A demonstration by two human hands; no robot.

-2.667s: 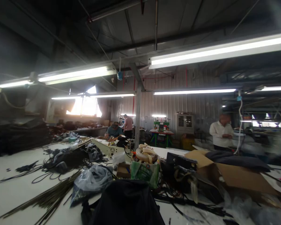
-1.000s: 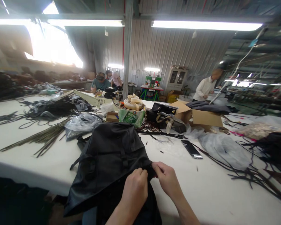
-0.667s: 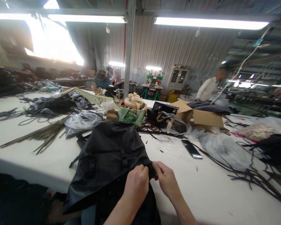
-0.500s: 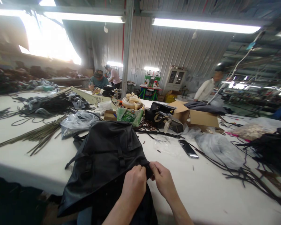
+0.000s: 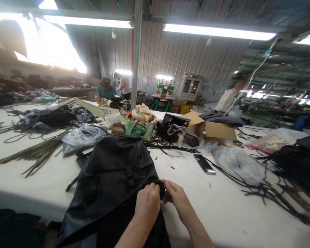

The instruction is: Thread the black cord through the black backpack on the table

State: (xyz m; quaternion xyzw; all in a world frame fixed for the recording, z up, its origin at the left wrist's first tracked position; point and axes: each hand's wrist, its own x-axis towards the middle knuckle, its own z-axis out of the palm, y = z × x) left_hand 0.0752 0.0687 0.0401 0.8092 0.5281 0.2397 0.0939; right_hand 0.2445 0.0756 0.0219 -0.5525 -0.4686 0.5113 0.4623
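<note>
Black bag (image 5: 113,168) is lying on the white table (image 5: 196,210), its corner sitting between the hands. Left hand (image 5: 148,201) is gripping the edge with curled fingers; right hand (image 5: 176,198) is pinching the corner, wrist slanting inward.

I watch from a distance as the left hand (image 5: 148,201) grips the opening edge of the black bag (image 5: 119,165) near its corner, while the right hand (image 5: 175,197) pinches the same edge just beside it. The bag rests on a white table (image 5: 209,213). Left of the bag I see thin olive strips (image 5: 38,151) and, nearer to it, a clear plastic bag (image 5: 82,135). Behind the bag stands a green box (image 5: 140,128) topped with coiled pale tape (image 5: 141,114). To the bag's right lies a phone (image 5: 205,164); behind it to the right, an open cardboard box (image 5: 220,131).
</note>
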